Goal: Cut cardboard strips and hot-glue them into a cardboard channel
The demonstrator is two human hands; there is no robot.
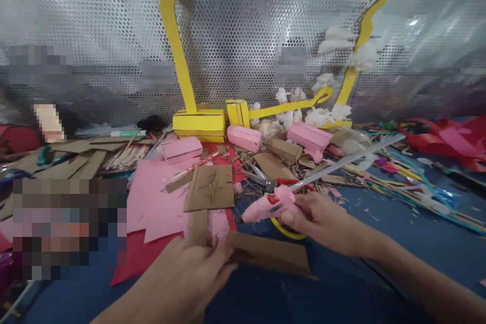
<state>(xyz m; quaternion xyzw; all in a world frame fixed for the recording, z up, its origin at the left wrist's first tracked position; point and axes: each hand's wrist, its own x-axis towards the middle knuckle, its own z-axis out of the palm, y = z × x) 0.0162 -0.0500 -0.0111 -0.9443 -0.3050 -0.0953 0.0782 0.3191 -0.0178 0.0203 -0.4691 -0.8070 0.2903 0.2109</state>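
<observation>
My right hand [322, 220] is closed around a pink-wrapped glue gun [268, 205], whose nozzle points down and left. A long clear glue stick [345, 161] sticks out of its back end. Between the fingers of my left hand [186, 271] is a brown cardboard strip [271, 253], stretching out to the right below the nozzle. The nozzle and the strip look apart. Just beyond my left hand lie a square cardboard piece [224, 187] with straw bits on it and a narrower upright cardboard strip [199, 225].
Pink paper [155, 202] overlaps red paper [131, 258] on the left. Scissors [261, 177] lie behind the glue gun. Pink paper boxes [182, 149], yellow paper shapes [199, 124] and white fluff [364, 55] stand before a perforated metal panel [243, 25]. Red ribbons [448, 136] lie right.
</observation>
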